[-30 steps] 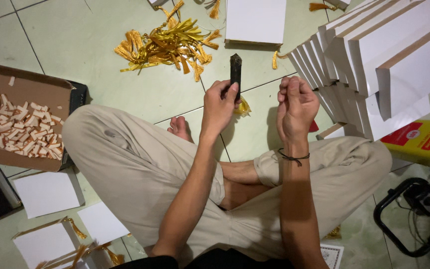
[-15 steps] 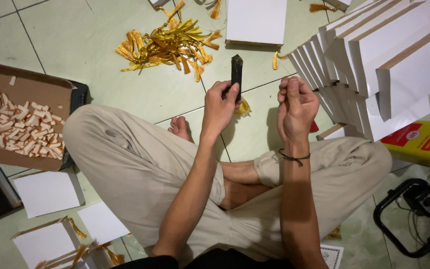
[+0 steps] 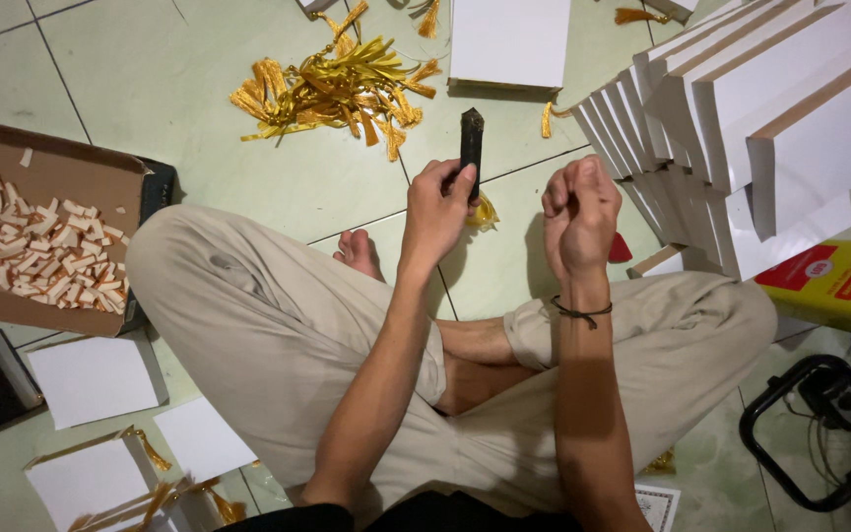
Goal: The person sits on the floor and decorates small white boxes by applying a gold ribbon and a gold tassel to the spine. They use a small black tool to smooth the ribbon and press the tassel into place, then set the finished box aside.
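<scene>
Hands are raised at frame centre: a dark tool is gripped upright by the left hand; the right hand is fisted, contents unseen. Steadiness is best kept.

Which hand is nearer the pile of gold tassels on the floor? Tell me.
Left. The left hand, holding a dark stick-shaped tool, is just below-right of the pile of gold tassels; the right hand is farther right.

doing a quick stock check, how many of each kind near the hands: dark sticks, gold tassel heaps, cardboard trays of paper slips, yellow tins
dark stick, held in the left hand: 1
gold tassel heap: 1
cardboard tray of paper slips: 1
yellow tin: 1
total: 4
</scene>
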